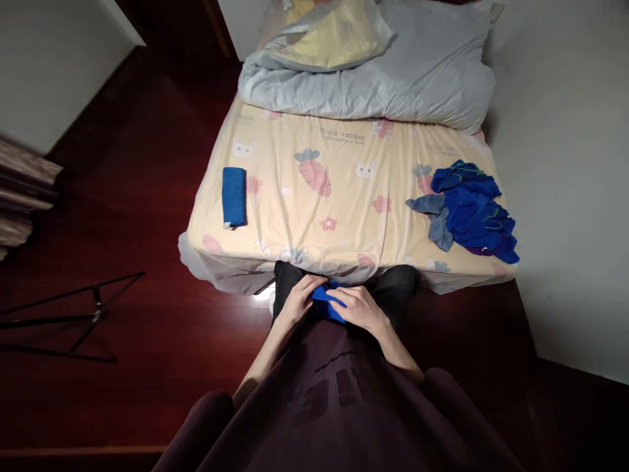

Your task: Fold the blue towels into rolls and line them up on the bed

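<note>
Close to my body, just off the bed's near edge, both hands are on a blue cloth (334, 311). My left hand (302, 296) grips its upper left part with curled fingers. From the other side my right hand (360, 307) lays its fingers over the cloth's upper right and holds it. Part of the cloth hangs below the fingers, in front of my shirt. A folded blue towel (234, 196) lies at the left of the bed. On the bed's right side is a crumpled heap of blue cloths (474, 210), with a grey-blue cloth (435, 216) at its left.
The bed (275, 229) has a yellow sheet with carrots and rabbits under a clear cover. A rolled grey quilt (368, 95) and a yellow bundle (339, 36) are at its far end. A black tripod (95, 314) stands on the left floor; a wall (565, 196) rises at right.
</note>
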Demonstrator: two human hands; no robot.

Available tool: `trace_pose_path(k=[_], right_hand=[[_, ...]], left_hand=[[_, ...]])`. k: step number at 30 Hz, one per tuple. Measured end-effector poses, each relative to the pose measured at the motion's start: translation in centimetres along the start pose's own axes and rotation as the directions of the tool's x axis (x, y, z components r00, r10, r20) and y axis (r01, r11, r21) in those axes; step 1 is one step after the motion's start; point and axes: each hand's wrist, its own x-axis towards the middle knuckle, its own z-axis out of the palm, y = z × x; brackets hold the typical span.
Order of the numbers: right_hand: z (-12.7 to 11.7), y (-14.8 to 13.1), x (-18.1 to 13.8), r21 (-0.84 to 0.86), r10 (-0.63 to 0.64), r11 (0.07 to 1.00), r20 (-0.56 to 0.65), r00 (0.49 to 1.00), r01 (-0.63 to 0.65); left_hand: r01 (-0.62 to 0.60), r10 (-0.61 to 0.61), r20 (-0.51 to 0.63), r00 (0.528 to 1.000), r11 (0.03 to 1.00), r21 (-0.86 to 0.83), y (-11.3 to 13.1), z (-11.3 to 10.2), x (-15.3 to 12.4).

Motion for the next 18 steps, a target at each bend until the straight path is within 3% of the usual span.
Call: trace_pose_path(k=[3, 7, 9, 11, 13, 16, 18], right_hand=[[-1.3, -0.5, -0.4, 0.04, 0.068, 0.997, -0.151, 0.986, -0.063], [-4.3, -0.1, -2.3, 0.013, 0.121, 0.992, -0.379, 0.917, -0.126], [-5.9, 0.5, -3.5, -0.028, 0.125, 0.988, -0.435, 0.892, -0.152], [-7.2, 1.3, -4.8, -0.046, 0.17, 0.976, -0.442, 0.881, -0.212], [-7.5, 2.1, -6.1, 0.012, 0.285, 0.954, -0.362, 0.888, -0.301], [-5.5, 2.5, -7.2, 0.215, 0.453, 0.875, -0.049, 0.89, -0.433], [-2.7, 1.8, -7.0, 0.295, 0.459, 0.828, 0.129, 0.879, -0.476]], left_hand=[[-0.008, 0.012, -0.09, 0.996, 0.999, 0.044, 0.4, -2.4, -0.2], [0.014, 0.02, -0.185, 0.983, 0.984, 0.18, 0.4, -5.7, 0.1], [0.067, -0.003, -0.236, 0.972, 0.962, 0.266, 0.5, -7.5, 0.3], [0.149, -0.022, -0.357, 0.934, 0.932, 0.331, 0.8, -9.4, 0.6], [0.251, -0.02, -0.54, 0.841, 0.899, 0.359, 1.5, -11.5, 0.7], [0.325, 0.042, -0.755, 0.654, 0.886, 0.331, 3.1, -14.4, 0.4], [0.288, 0.084, -0.789, 0.609, 0.903, 0.319, 4.3, -15.7, 0.0]])
